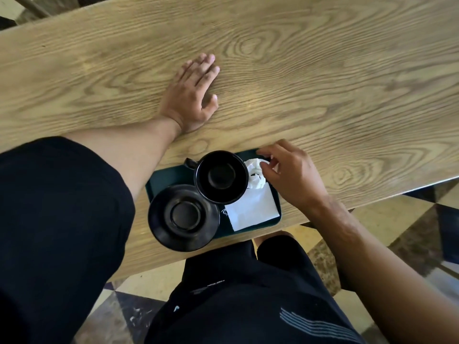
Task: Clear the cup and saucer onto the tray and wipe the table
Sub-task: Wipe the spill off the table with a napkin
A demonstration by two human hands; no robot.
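A dark green tray (171, 175) lies at the near edge of the wooden table (323, 78). On it stand an empty black cup (221, 176) and, at its near left corner, a black saucer (183, 216) overhanging the tray's edge. A flat white napkin (253, 209) lies on the tray's right half. My right hand (290, 175) is over the tray's far right corner, its fingertips pinching a crumpled white tissue (255, 176) beside the cup. My left hand (193, 95) rests flat on the table beyond the tray, fingers spread, holding nothing.
The table's near edge runs diagonally, with its right corner close to my right forearm. Below it are a patterned tile floor (422, 219) and my dark-clothed legs. A chair leg (32, 6) shows past the far left edge.
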